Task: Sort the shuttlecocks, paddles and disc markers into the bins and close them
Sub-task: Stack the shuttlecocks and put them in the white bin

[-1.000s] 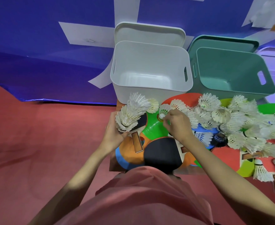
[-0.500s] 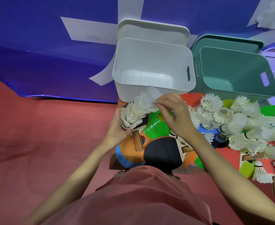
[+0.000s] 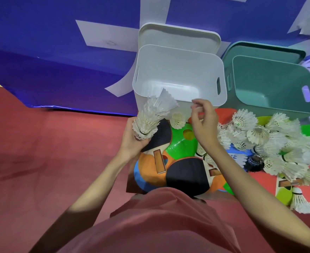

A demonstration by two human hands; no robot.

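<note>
shuttlecocks [image 3: 151, 116] stacked in left hand [image 3: 134, 141] fingers' grasp; right hand [image 3: 204, 123] fingers loosely curled, holding nothing, just beside.

A single head-worn wide-angle view looks steeply down and forward from just above the person's chest. The white bin [image 3: 179, 73] sits at twelve o'clock, the green bin [image 3: 273, 84] toward two, both near. The red floor [image 3: 50, 152] fills nine o'clock; straight edges bow with lens distortion.

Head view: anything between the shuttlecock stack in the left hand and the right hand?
One loose shuttlecock on the green disc, seen in the head view.
</note>
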